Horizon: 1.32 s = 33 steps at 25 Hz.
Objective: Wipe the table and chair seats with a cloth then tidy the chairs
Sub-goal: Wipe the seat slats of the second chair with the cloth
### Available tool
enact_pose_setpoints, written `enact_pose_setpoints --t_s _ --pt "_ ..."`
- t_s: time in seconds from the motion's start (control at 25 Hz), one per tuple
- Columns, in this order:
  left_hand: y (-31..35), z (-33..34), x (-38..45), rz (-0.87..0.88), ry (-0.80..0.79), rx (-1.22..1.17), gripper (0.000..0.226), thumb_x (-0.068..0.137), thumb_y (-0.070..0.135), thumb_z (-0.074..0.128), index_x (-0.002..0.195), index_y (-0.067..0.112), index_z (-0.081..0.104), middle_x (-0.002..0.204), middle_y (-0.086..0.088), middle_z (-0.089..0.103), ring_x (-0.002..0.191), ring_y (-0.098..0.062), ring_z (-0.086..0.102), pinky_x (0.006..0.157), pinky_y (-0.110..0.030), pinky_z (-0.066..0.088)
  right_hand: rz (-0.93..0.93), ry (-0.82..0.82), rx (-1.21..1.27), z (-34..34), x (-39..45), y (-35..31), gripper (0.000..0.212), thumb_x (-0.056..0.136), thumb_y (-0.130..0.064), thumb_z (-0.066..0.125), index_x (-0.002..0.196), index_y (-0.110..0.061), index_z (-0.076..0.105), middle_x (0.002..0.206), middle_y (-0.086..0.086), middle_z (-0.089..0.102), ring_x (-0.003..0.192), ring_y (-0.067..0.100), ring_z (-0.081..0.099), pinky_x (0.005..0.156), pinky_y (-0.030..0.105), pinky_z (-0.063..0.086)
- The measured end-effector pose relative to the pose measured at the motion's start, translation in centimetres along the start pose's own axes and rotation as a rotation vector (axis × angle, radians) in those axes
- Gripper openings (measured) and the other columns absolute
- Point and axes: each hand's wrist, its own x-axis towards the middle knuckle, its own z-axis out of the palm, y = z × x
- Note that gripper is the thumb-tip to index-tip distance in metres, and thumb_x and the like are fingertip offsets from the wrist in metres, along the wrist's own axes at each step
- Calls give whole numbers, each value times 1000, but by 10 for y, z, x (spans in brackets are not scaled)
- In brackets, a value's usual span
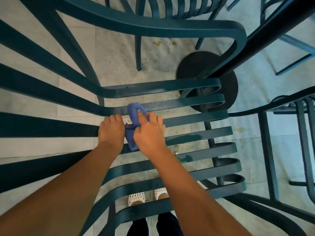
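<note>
**Wiping the slatted seat, one slat at a time**

Head view: I stand over a dark green chair and look down through its slatted seat at the tiled floor and my white dotted shoes. My right hand has its fingers curled round the blue cloth, bunching it against a slat near the back of the seat. My left hand lies flat with straight fingers on the slats just beside the cloth, holding nothing, steadying the chair. Wet streaks show on two slats nearer me, so I judge those are wiped. To do this well I should run the cloth along each slat from the backrest side out to its rounded end, pressing evenly, and wrap it over the edges, since crumbs can lodge in the gaps. The table's round base stands just beyond
</note>
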Motion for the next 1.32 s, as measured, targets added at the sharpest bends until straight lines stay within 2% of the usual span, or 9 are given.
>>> enact_pose_setpoints --t_s 0.12,0.2,0.36,0.56,0.72,0.96,1.08,1.16,1.32 --pt "1 5 -3 48 -23 50 38 94 20 49 128 7 35 128 -9 49 117 -23 49 95 -30 39 -124 -251 -267 19 2 -3 75 94 -39 41 150 -30 -8 157 2 -17 140 33 -23 111 52 -13" --pt "-1 7 -2 93 -12 141 44 93 27 51 130 8 34 126 -8 48 114 -21 49 94 -29 38 -181 -295 -369 40 6 -10 83 95 -40 44 147 -25 -20 154 4 -27 137 31 -32 110 50 -20" --pt "1 11 -7 125 12 145 44 95 37 43 129 11 31 126 -5 50 113 -20 50 96 -31 34 -207 -148 -375 42 4 8 73 96 -44 38 148 -30 -12 157 4 -17 140 29 -26 107 51 -21" --pt "17 27 -9 141 83 -203 47 93 44 45 130 16 46 120 -12 56 105 -32 52 95 -47 32 -90 -34 -271 26 2 50 67 96 -43 39 150 -33 1 159 2 -8 142 28 -20 108 50 -20" --pt "41 31 -3 93 26 -262 54 94 53 33 140 25 34 131 -8 43 120 -32 39 107 -52 16 -74 15 -240 20 4 65 66 95 -42 40 150 -34 4 159 1 -6 143 27 -19 111 51 -15" --pt "53 30 2 -6 56 -343 74 79 69 19 132 26 48 135 -12 45 125 -40 36 109 -61 5 -52 209 -174 -2 5 122 63 90 -37 52 147 -30 26 158 2 13 145 27 -5 112 52 -10" --pt "57 30 5 7 44 -293 67 84 67 26 129 24 49 132 -13 48 122 -38 40 106 -60 14 37 251 -145 -3 5 120 63 90 -33 51 147 -32 24 158 1 9 145 27 -9 112 49 -12" --pt "66 29 8 88 113 -308 63 86 64 31 119 18 58 113 -16 57 103 -39 51 92 -55 31 58 242 -154 4 5 109 62 92 -31 47 148 -34 19 159 0 4 144 28 -14 112 48 -14" --pt "97 23 14 227 211 -343 52 89 48 34 103 8 63 89 -16 61 80 -36 56 73 -45 40 -47 280 -185 4 8 125 60 85 -34 43 145 -29 33 155 5 23 145 31 6 113 53 -2"
